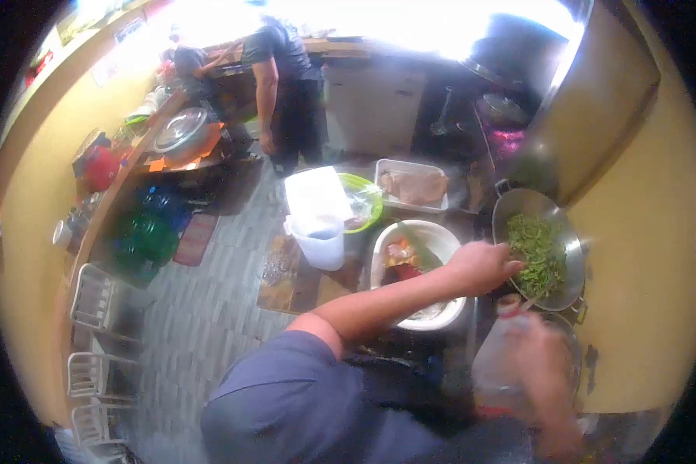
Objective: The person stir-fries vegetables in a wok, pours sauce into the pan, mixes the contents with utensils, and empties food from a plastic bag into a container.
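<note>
My left hand [483, 267] reaches across to the near rim of a wide metal wok [578, 259]. Its fingers are pinched together; whatever they hold is too small to make out. Chopped green vegetables [535, 255] lie heaped in the wok. Smeared by motion, my right hand [540, 352] is closed just below the wok, over a translucent round container [491, 367]. A thin pale thing shows at its fingertips, its kind unclear. A small jar [508, 304] stands between the two hands.
Under my left forearm sits a white basin [458, 309] with mixed items. Beyond it are a tray [445, 205] of pale meat, a green basin [375, 205] and a white bin [321, 247]. Another person [282, 77] stands at the far counter; white chairs [93, 294] line the left.
</note>
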A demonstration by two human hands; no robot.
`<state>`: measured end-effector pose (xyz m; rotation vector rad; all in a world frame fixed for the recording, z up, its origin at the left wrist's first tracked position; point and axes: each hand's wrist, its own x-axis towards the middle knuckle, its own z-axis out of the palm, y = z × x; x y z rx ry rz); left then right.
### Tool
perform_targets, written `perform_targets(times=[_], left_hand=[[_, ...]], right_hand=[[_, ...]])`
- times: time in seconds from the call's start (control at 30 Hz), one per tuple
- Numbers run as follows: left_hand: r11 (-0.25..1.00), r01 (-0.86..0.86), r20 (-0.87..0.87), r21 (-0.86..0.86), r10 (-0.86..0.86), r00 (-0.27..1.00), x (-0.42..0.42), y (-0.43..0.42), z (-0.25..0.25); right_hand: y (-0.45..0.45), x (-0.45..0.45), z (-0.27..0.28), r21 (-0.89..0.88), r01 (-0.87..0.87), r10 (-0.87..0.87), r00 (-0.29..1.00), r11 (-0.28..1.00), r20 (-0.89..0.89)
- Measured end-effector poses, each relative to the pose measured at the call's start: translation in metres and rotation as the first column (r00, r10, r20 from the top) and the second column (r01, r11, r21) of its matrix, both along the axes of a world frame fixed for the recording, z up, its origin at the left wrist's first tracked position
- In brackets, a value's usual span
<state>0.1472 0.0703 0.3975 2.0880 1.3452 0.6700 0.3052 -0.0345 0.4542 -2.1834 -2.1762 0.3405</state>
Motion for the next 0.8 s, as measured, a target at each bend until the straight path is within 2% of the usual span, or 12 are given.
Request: perform_targets(times=[0.07, 0.13, 0.17, 0.2, 0.23, 0.27, 0.3, 0.33, 0.4, 0.53, 0.6, 0.8], left_hand=[[0.992, 0.099, 0.105, -0.077, -0.091, 0.99, 0.034, 0.015, -0.051], [0.682, 0.574, 0.846, -0.453, 0.125, 0.518, 0.097, 0.011, -0.122], [0.685, 0.622, 0.885, -0.38, 0.074, 0.46, 0.128, 0.007, -0.157], [0.469, 0.809, 0.857, -0.353, 0.509, 0.079, 0.165, -0.008, -0.16], [0.367, 0.89, 0.839, -0.271, 0.544, 0.032, 0.183, -0.015, -0.146], [0.275, 0.945, 0.817, -0.178, 0.576, -0.014, 0.192, -0.011, -0.125], [0.226, 0.958, 0.802, -0.179, 0.597, 0.009, 0.199, -0.009, -0.104], [0.258, 0.961, 0.818, -0.105, 0.572, -0.064, 0.205, -0.005, -0.085], [0.352, 0.935, 0.847, 0.048, 0.482, -0.225, 0.226, 0.01, -0.08], [0.411, 0.912, 0.802, -0.01, 0.548, -0.238, 0.245, 0.04, -0.085], [0.439, 0.898, 0.799, -0.029, 0.55, -0.243, 0.254, 0.055, -0.092], [0.391, 0.907, 0.77, -0.157, 0.623, -0.135, 0.277, 0.082, -0.097]], right_hand=[[0.033, 0.041, 0.011, 0.126, -0.014, 0.034, 0.987, 0.992, -0.157], [0.069, 0.071, 0.032, -0.003, 0.061, -0.058, 0.935, 0.998, -0.349], [0.087, 0.076, 0.05, -0.079, 0.098, -0.121, 0.921, 0.992, -0.37], [0.112, 0.096, 0.044, -0.169, 0.128, -0.187, 0.898, 0.977, -0.397], [0.146, 0.125, 0.037, -0.156, 0.07, -0.095, 0.983, 0.985, -0.157], [0.176, 0.157, 0.021, -0.206, 0.019, -0.087, 0.94, 0.978, -0.329], [0.198, 0.17, 0.02, -0.287, 0.025, -0.089, 0.973, 0.958, -0.213], [0.217, 0.182, 0.018, -0.365, 0.029, -0.069, 0.993, 0.931, -0.097], [0.255, 0.222, -0.024, -0.411, -0.086, -0.069, 0.936, 0.907, -0.347], [0.289, 0.228, -0.041, -0.481, 0.004, -0.077, 0.988, 0.877, -0.133], [0.295, 0.233, -0.052, -0.595, 0.033, -0.402, 0.767, 0.803, -0.5], [0.284, 0.249, -0.055, -0.703, -0.035, -0.525, 0.639, 0.71, -0.562]])
